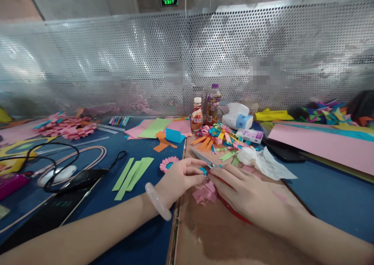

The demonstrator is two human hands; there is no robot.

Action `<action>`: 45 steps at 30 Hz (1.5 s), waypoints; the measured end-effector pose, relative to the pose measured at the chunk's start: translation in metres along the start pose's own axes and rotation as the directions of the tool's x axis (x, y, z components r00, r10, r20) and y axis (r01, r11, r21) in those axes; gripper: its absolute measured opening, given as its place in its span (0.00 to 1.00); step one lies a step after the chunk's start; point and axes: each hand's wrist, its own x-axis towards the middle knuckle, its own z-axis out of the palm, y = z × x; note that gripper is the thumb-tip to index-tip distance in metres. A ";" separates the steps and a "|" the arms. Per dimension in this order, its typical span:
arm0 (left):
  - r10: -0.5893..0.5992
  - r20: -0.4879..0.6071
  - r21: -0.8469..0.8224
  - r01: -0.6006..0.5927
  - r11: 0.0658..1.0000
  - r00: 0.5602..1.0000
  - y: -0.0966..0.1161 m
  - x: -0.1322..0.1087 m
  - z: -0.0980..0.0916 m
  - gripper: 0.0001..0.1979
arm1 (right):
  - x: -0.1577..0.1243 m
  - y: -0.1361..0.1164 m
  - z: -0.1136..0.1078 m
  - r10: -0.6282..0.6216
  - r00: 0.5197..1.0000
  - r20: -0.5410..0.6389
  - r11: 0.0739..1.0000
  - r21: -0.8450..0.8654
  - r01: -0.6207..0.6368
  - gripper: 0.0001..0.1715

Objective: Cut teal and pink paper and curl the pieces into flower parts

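Note:
My left hand (185, 175), with a pale bangle (157, 201) at its wrist, pinches a small piece of blue paper (203, 171), mostly hidden by the fingers. Close against it, my right hand (248, 191) is closed around scissors (201, 157) with red handles. The blades point up and left, past my left fingertips; whether they touch the blue paper I cannot tell. Pink paper scraps (205, 193) lie on the brown board under my hands. Just beyond my left wrist sits a pink paper flower (168, 164) with a blue centre. Light green paper strips (133, 177) lie to its left.
Behind my hands stand two bottles (196, 116), a tissue pack (238, 119) and a pile of paper flowers (214, 134). A crumpled tissue (264, 162) and pink sheets (324, 146) lie right. Phone (58, 204), cables and pink paper pieces (68, 125) occupy the left.

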 end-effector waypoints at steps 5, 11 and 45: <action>0.023 0.019 -0.012 -0.022 1.000 1.000 -0.003 0.001 -0.001 0.23 | 0.000 -0.001 -0.002 -0.001 0.999 -0.036 1.000 0.015 0.001 0.16; 0.017 0.000 0.021 -0.017 1.000 1.000 -0.002 0.000 0.001 0.20 | 0.003 -0.004 0.003 0.226 0.971 -0.082 0.926 0.328 -0.188 0.13; 0.010 -0.007 0.113 -0.009 0.994 1.000 0.001 -0.004 0.002 0.22 | 0.009 0.017 0.010 0.395 0.779 0.486 0.316 0.725 -0.612 0.12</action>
